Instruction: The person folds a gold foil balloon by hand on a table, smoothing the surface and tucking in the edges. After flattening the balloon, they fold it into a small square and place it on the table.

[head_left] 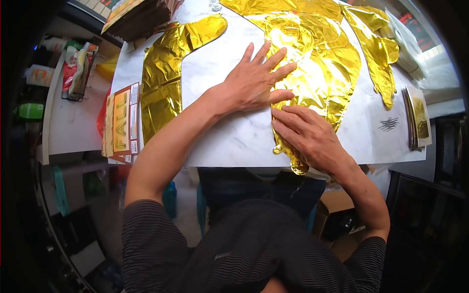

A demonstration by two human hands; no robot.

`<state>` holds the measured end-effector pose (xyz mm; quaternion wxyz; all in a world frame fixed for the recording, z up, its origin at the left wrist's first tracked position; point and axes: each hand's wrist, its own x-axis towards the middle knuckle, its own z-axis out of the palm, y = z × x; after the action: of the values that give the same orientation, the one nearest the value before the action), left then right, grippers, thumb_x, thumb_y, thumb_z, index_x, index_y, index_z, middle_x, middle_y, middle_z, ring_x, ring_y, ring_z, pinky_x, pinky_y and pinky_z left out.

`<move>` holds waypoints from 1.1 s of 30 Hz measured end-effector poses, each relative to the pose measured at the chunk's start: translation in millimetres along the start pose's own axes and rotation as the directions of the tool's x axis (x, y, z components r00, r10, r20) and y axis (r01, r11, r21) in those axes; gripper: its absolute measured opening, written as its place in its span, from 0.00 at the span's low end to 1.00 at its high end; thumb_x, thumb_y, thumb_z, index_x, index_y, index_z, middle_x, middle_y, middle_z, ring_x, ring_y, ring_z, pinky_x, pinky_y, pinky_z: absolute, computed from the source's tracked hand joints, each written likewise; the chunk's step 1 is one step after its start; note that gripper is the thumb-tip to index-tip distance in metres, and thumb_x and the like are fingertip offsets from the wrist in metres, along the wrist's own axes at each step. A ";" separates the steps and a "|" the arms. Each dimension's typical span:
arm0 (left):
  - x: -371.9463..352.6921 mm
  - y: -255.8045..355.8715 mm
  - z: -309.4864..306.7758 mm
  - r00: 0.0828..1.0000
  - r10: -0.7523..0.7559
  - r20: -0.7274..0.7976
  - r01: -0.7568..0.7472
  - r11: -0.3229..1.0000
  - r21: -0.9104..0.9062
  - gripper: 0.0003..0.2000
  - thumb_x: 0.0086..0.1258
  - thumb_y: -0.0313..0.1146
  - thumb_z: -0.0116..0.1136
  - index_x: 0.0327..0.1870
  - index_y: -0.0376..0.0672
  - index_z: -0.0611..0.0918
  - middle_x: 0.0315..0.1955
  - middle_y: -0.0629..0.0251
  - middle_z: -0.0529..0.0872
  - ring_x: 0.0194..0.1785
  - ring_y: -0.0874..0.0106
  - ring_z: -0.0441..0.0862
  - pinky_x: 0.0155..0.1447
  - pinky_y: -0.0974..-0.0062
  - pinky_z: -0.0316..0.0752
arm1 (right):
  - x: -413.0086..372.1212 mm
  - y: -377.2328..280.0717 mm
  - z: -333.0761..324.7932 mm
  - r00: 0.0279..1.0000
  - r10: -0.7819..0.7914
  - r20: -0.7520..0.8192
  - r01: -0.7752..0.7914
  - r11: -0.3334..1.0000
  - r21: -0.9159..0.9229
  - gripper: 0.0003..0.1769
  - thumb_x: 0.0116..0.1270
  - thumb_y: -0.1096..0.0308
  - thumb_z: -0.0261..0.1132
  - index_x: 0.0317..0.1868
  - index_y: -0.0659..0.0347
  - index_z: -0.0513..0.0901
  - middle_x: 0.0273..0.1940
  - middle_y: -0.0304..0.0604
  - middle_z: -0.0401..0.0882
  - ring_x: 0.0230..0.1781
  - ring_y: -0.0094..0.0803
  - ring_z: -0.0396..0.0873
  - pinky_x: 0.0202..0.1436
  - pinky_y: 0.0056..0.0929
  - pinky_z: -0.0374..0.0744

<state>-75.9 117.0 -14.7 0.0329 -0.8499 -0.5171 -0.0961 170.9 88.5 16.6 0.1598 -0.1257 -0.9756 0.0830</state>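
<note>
A: Nearest the camera?
B: A dark striped shirt; small pale lettering on its chest, too blurred to be read. Then the marble-patterned table. Its near edge is overhung by the lobed tip of a gold foil piece.
A: Right hand?
B: The right hand is laid on that foil, beside the lobed tip. Fingers are held close together, slightly bent; whether foil is pinched beneath cannot be told.
A: Left hand?
B: The left hand is placed farther off, over the foil's left border, palm down, fingers spread apart.
A: Writing?
B: "FALL" is read on a card pack at the table's left edge; its small white labels cannot be read.
A: Beyond?
B: A second foil piece is spread at left, a third foil piece at right. Far left, printed packs are stacked, lettering illegible.
</note>
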 end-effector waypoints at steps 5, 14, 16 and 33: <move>1.8 -1.6 4.7 0.999 0.009 -0.053 -0.011 0.999 -0.033 0.40 0.80 0.71 0.47 0.85 0.55 0.69 0.84 0.47 0.65 0.87 0.36 0.55 0.87 0.32 0.46 | -8.5 -8.0 -2.4 1.000 -0.018 0.005 0.018 0.999 0.031 0.23 0.71 0.68 0.64 0.65 0.63 0.83 0.71 0.48 0.80 0.72 0.48 0.78 0.75 0.50 0.77; 2.0 -1.9 3.3 1.000 0.012 -0.025 -0.013 0.999 -0.031 0.41 0.80 0.72 0.47 0.86 0.55 0.68 0.85 0.47 0.64 0.88 0.36 0.53 0.87 0.32 0.45 | -13.3 -15.8 -6.7 0.999 0.010 0.046 -0.012 0.999 0.040 0.24 0.71 0.68 0.63 0.66 0.61 0.83 0.72 0.47 0.79 0.73 0.46 0.76 0.81 0.52 0.73; 2.4 -1.6 2.4 1.000 0.012 -0.023 -0.013 0.999 -0.035 0.41 0.80 0.72 0.47 0.86 0.54 0.68 0.85 0.46 0.64 0.88 0.36 0.53 0.87 0.32 0.45 | -14.1 -14.6 -4.8 0.999 0.002 0.041 -0.004 0.999 0.037 0.24 0.71 0.68 0.63 0.66 0.61 0.83 0.71 0.47 0.80 0.73 0.46 0.77 0.81 0.53 0.73; 47.6 3.2 11.9 0.994 0.020 -0.107 -0.032 0.994 -0.106 0.38 0.85 0.60 0.49 0.85 0.39 0.66 0.84 0.36 0.60 0.89 0.40 0.51 0.90 0.45 0.48 | -18.0 -9.8 5.8 1.000 -0.004 -0.026 0.006 0.998 0.066 0.21 0.72 0.66 0.64 0.63 0.58 0.85 0.70 0.45 0.81 0.71 0.43 0.79 0.77 0.50 0.75</move>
<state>-50.3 158.9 -16.9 0.0154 -0.8508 -0.4976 -0.1682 183.3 73.5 7.9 0.1769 -0.1190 -0.9704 0.1131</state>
